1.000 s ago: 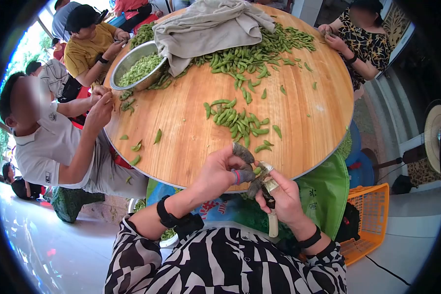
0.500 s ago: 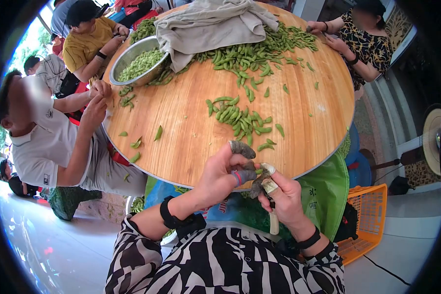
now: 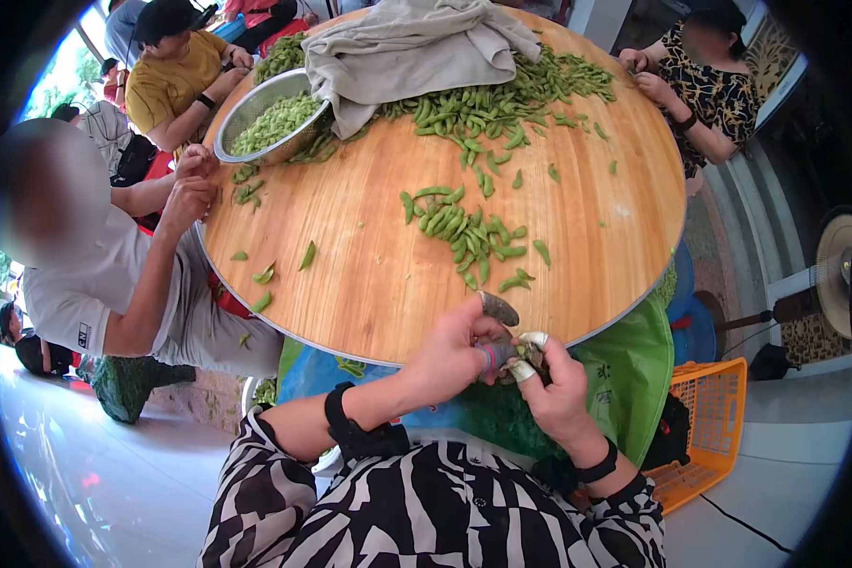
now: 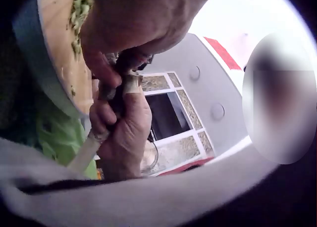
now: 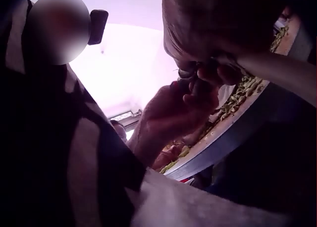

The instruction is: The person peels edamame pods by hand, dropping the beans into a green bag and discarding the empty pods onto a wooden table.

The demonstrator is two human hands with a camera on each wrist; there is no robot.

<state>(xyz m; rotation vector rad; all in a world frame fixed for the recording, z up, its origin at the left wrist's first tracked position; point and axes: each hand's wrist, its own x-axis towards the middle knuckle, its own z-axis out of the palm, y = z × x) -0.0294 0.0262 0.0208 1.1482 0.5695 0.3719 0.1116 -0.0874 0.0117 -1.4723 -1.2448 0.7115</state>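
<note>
My left hand [image 3: 454, 346] and right hand [image 3: 559, 388] meet just past the near table edge, fingertips together. Dark grey covers sit on the left fingertips, with a coloured band on one. White tape wraps the right thumb and index finger. Between the fingertips a bit of green edamame pod [image 3: 532, 353] shows, pinched by the left hand and mostly hidden. My right hand grips a tool with a white handle [image 4: 85, 155], which sticks out below the curled fingers in the left wrist view; its working end is hidden. A small pile of edamame pods [image 3: 459, 227] lies ahead.
On the round wooden table [image 3: 350, 237] stand a metal colander [image 3: 227, 151] of shelled beans and a larger pod heap [image 3: 473, 114] under a grey cloth [image 3: 407, 57]. People sit left and right. An orange crate [image 3: 719, 426] and green sheet [image 3: 625, 379] are at right.
My hands have drawn closer together and turned; the green pod between them shows less. The white handle, in sight before, is now hidden in the head view.
</note>
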